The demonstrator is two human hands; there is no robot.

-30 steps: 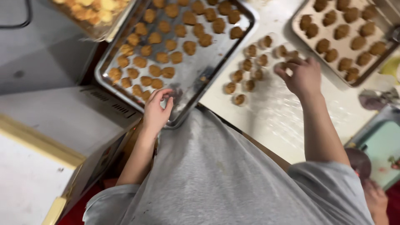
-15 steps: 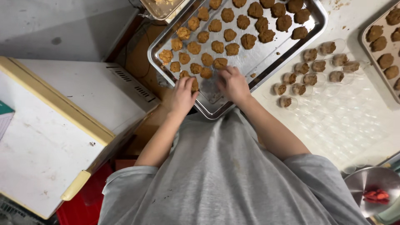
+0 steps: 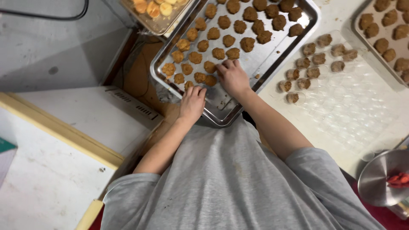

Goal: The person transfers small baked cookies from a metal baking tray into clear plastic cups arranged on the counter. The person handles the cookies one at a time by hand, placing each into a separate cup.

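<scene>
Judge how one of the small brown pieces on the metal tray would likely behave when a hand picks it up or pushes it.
Each brown piece looks lumpy and flat-bottomed, so it would probably slide on the metal tray, not roll. Its rough surface suggests it may crumble. The right hand covers several, so each seems light.

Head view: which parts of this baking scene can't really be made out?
- Right hand: fingertips curled over the brown pieces; a grip cannot be told.
- Left hand: fingertips on the steel tray, hiding what lies under them.
- Second tray: cut off by the right edge.
- Metal bowl: cut off; its red contents are unclear.
</scene>
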